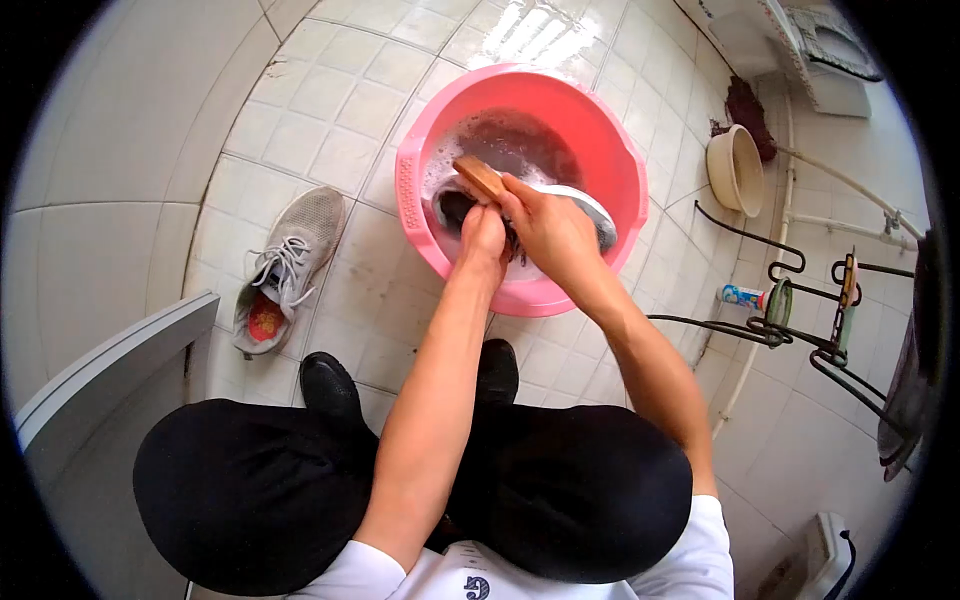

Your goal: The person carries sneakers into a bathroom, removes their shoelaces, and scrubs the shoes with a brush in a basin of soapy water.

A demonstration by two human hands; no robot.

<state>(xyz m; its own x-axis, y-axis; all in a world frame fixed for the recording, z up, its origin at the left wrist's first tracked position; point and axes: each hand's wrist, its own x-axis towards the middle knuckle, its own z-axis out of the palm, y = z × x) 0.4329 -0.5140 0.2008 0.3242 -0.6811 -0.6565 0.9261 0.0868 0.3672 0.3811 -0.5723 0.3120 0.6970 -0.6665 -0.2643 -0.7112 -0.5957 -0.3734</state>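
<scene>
A pink basin (412, 165) on the tiled floor holds sudsy, greyish water. Over it, my right hand (556, 228) grips a wooden-backed scrub brush (478, 176), whose bristles are hidden against a shoe. That wet shoe (590, 208), with a white edge and grey sole, lies tilted in the basin, its dark opening toward the left. My left hand (484, 236) is closed at the shoe's opening and holds it; most of its fingers are hidden. Left of the basin, a grey lace-up sneaker (290, 262) with a red insole stands on the floor.
At right are a cream basin (736, 170), a black metal rack (790, 300), a blue-and-white tube (741, 296) and pipes along the wall. A grey panel edge (115, 365) stands at left. My knees (255, 495) and black shoes (330, 388) are below.
</scene>
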